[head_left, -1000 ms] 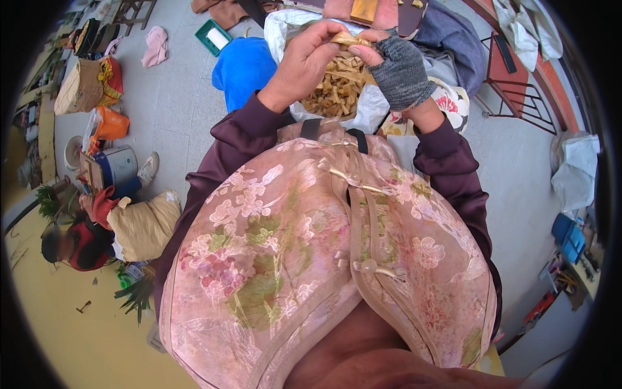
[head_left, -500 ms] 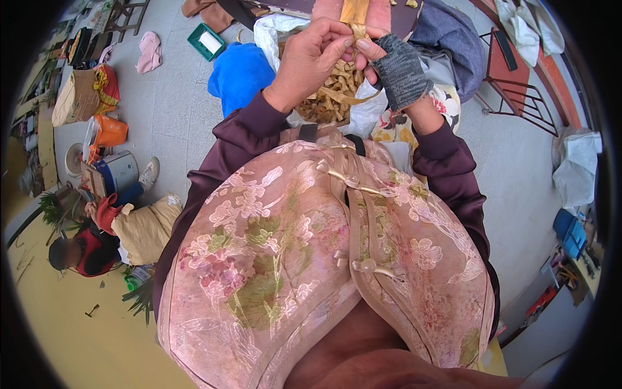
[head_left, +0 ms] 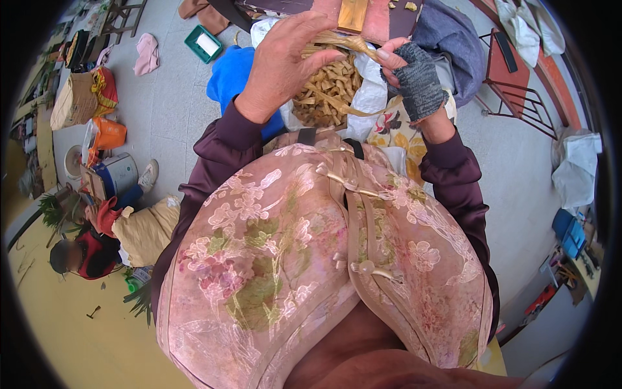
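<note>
A long, flat tan strip, seemingly dried leaf or fibre, stretches between my hands. My right hand, in a grey knitted fingerless glove, pinches its right end between thumb and fingers. At the other end is my left hand, bare, thumb and fingers spread apart with the strip running into the gap; whether they touch it is unclear. Below both hands, a white sack holds many small folded tan pieces. Another tan strip trails across those pieces toward my right wrist.
Ahead, a wooden block rests on pink cloth on a dark table. A blue cloth bundle and green tray lie left. Rightward stands a red-seated metal-framed chair. Another person sits far left.
My hands have drawn apart, the left moving left and the right moving right and slightly nearer me. The left fingers have spread from their pinch, and the strip now spans the gap.
</note>
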